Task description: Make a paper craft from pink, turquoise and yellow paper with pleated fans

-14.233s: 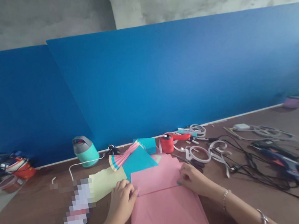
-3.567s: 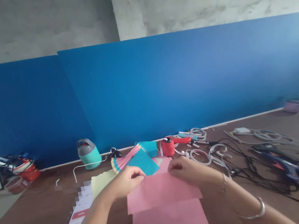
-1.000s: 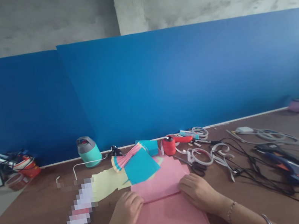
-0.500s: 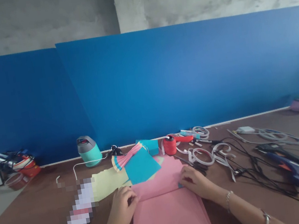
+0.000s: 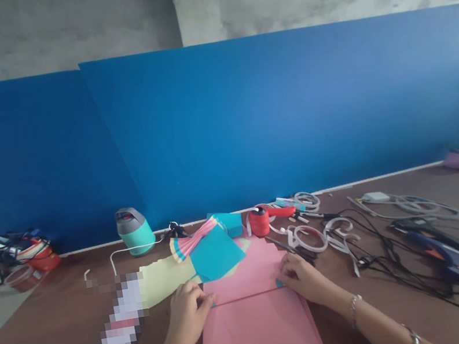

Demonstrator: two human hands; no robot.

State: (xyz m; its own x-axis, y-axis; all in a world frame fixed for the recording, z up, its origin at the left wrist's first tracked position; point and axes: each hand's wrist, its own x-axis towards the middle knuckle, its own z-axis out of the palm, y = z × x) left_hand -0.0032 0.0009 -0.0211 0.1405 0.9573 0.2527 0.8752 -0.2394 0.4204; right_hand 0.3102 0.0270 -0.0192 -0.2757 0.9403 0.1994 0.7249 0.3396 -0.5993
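Observation:
Pink paper (image 5: 259, 337) lies in front of me, with a raised, folded-looking edge running across it. Beyond that edge is more pink paper (image 5: 248, 281). My left hand (image 5: 188, 315) pinches the left end of the edge, thumb and fingers together. At the right end my right hand (image 5: 302, 278), with a bracelet on its wrist, pinches the paper in the same way. Small bits of blue show beside both sets of fingertips. Behind lie blue paper (image 5: 217, 256), pale yellow paper (image 5: 166, 279) and a pleated pink paper fan (image 5: 194, 239) with coloured edges.
A red spool (image 5: 259, 223) and white cable loops (image 5: 311, 237) lie behind my right hand. Farther right are black cables (image 5: 404, 272) and a dark blue glue gun (image 5: 444, 259). A turquoise container (image 5: 137, 234) stands left, by the blue partition (image 5: 247, 122).
The paper's cross edge has become straighter, with a dark line beneath it. Blue now also shows at my left fingertips. Both hands keep nearly the same places; the view has shifted slightly.

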